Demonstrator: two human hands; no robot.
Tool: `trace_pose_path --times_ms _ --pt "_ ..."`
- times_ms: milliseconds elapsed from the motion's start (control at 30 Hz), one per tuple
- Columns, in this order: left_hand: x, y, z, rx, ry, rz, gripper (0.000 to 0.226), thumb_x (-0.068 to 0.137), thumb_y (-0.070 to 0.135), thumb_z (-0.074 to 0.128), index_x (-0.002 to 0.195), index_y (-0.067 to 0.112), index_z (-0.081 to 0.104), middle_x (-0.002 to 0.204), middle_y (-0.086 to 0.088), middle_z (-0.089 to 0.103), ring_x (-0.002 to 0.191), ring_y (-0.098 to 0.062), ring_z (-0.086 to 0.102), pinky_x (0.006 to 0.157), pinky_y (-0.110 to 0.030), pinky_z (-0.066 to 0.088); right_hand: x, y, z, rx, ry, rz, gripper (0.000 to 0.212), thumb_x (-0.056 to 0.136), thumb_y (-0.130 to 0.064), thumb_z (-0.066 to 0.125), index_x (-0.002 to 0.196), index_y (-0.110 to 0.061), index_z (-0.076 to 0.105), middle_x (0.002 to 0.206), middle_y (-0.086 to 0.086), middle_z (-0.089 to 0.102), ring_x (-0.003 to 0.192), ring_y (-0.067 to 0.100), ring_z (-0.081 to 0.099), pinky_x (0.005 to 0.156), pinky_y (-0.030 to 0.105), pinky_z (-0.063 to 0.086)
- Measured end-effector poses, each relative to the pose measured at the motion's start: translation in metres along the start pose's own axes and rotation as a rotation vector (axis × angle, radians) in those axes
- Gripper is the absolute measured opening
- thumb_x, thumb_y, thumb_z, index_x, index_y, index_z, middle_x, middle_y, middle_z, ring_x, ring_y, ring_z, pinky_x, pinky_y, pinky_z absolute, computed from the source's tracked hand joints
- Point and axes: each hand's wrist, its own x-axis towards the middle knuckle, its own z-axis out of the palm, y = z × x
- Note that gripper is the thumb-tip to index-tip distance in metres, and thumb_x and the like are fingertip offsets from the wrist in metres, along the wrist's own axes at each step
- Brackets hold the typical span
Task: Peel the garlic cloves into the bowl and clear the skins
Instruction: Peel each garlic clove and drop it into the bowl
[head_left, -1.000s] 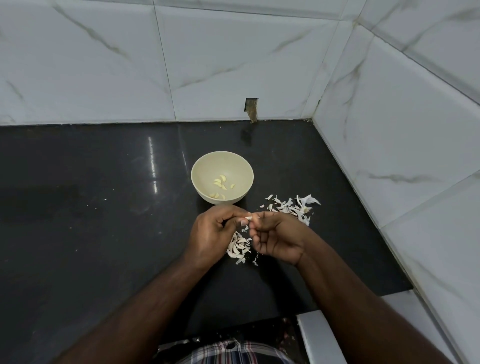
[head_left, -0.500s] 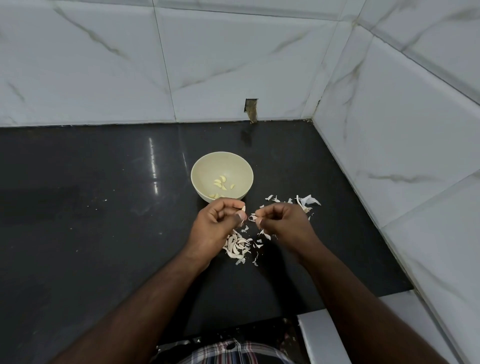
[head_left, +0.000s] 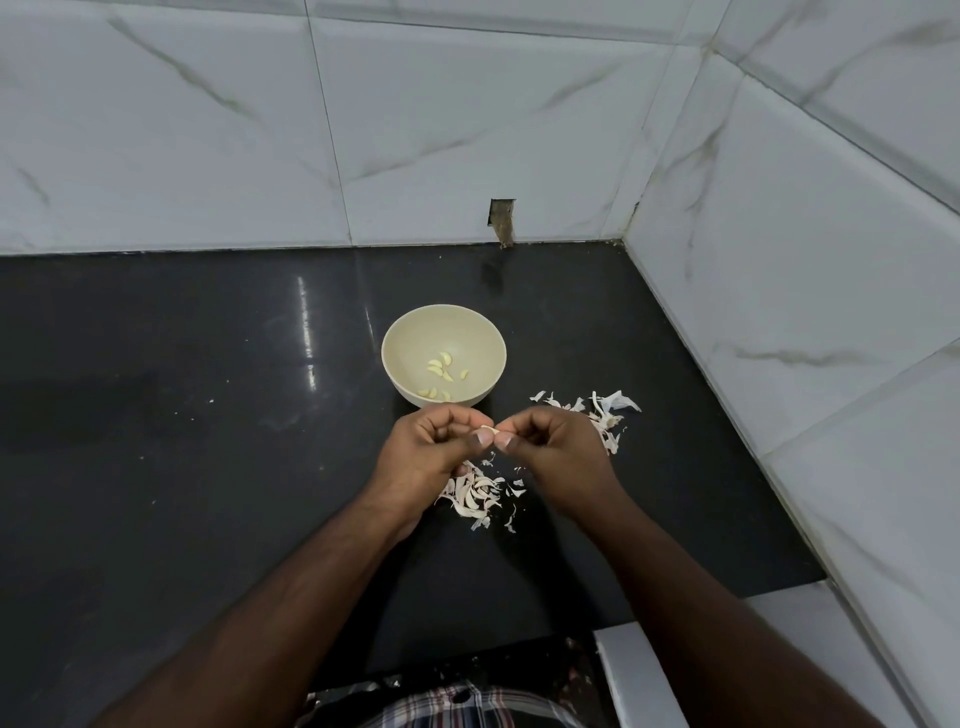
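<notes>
Clove (head_left: 487, 429) at frame centre, pinched between left hand (head_left: 434, 451) and right hand (head_left: 553, 447) fingers, long axis roughly left-right, below bowl (head_left: 395, 349), above skins (head_left: 475, 493).

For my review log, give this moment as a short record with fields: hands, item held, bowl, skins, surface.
left hand: pinches the garlic clove
right hand: pinches the same clove from the other side
bowl: cream, upright, beyond the hands, several peeled cloves inside
skins: one pile under the hands, another pile right of the bowl
surface: dark counter, tiled wall corner
</notes>
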Motion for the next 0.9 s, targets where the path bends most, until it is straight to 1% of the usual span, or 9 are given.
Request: trace_pose_path --times_ms 133,267,367,433,533,667,733,800,900 --pt "-0.002 0.005 -0.001 0.009 -0.051 0.011 0.015 0.089 -0.004 0.067 0.087 0.01 0.072 0.069 0.0 0.068 0.06 -0.005 0.056 0.058 -0.023 0.042 0.002 -0.007 -0.001 0.171 -0.093 0.142 0.01 0.089 0.002 0.066 0.081 -0.001 0.07 0.071 0.018 0.065 0.058 0.016 0.052 0.056 0.022 0.045" --pt "-0.002 0.006 -0.005 0.023 -0.066 0.021 0.017 0.089 -0.003 0.069 0.087 0.013 0.073 0.072 -0.003 0.07 0.065 -0.01 0.057 0.059 -0.025 0.041 0.003 -0.008 -0.002 0.32 -0.148 0.261 0.015 0.089 0.008 0.061 0.08 0.0 0.069 0.072 0.015 0.067 0.058 0.016 0.054 0.058 0.027 0.043" --pt "0.0 0.006 -0.005 0.024 -0.035 0.0 0.01 0.088 0.003 0.071 0.087 0.013 0.074 0.074 -0.005 0.068 0.065 -0.01 0.055 0.056 -0.022 0.041 0.003 -0.007 0.0 0.222 -0.063 0.185 0.007 0.089 0.003 0.066 0.084 0.003 0.07 0.071 0.014 0.067 0.062 0.018 0.053 0.058 0.026 0.045" --pt "0.0 0.007 -0.002 0.021 0.005 -0.029 0.003 0.088 0.007 0.073 0.088 0.009 0.074 0.076 -0.007 0.067 0.062 -0.007 0.056 0.055 -0.02 0.041 0.005 -0.005 0.002 0.072 0.029 0.085 0.003 0.086 -0.002 0.072 0.084 -0.003 0.074 0.069 0.006 0.068 0.062 0.011 0.057 0.06 0.023 0.047" --pt "0.001 0.008 0.001 -0.007 0.052 -0.062 0.008 0.089 0.006 0.069 0.083 0.008 0.074 0.075 -0.009 0.066 0.06 -0.007 0.055 0.051 -0.018 0.04 0.006 -0.003 0.005 -0.121 0.103 -0.025 0.007 0.084 -0.01 0.077 0.081 -0.016 0.076 0.071 -0.006 0.071 0.063 0.0 0.061 0.064 0.018 0.049" --pt "0.001 0.01 0.002 -0.023 0.055 -0.065 0.011 0.089 0.004 0.067 0.082 0.009 0.074 0.07 -0.005 0.065 0.058 -0.006 0.053 0.05 -0.017 0.037 0.002 -0.003 0.009 -0.166 0.163 -0.065 0.014 0.083 -0.013 0.077 0.078 -0.025 0.074 0.074 -0.008 0.072 0.069 0.001 0.064 0.066 0.017 0.049" --pt "0.001 0.011 -0.001 -0.029 0.032 -0.031 0.007 0.089 0.003 0.068 0.085 0.006 0.073 0.067 -0.003 0.064 0.056 -0.005 0.053 0.049 -0.014 0.038 0.002 -0.007 0.006 -0.062 0.123 -0.018 0.016 0.085 -0.008 0.074 0.076 -0.021 0.073 0.072 0.0 0.072 0.065 0.006 0.062 0.065 0.023 0.05" --pt "0.001 0.01 -0.004 0.009 0.001 0.041 0.007 0.088 0.0 0.07 0.088 0.006 0.073 0.068 -0.005 0.064 0.059 -0.006 0.055 0.055 -0.015 0.043 0.003 -0.012 0.002 0.115 0.018 0.089 0.017 0.088 0.0 0.067 0.077 -0.011 0.072 0.07 0.011 0.07 0.064 0.015 0.059 0.06 0.025 0.048" --pt "0.002 0.008 -0.005 0.057 -0.03 0.132 0.012 0.088 -0.006 0.069 0.088 0.006 0.072 0.07 -0.006 0.065 0.064 -0.009 0.057 0.061 -0.017 0.046 0.003 -0.017 0.0 0.362 -0.115 0.262 0.022 0.091 0.01 0.054 0.079 -0.003 0.067 0.069 0.009 0.068 0.062 0.015 0.059 0.057 0.023 0.044"
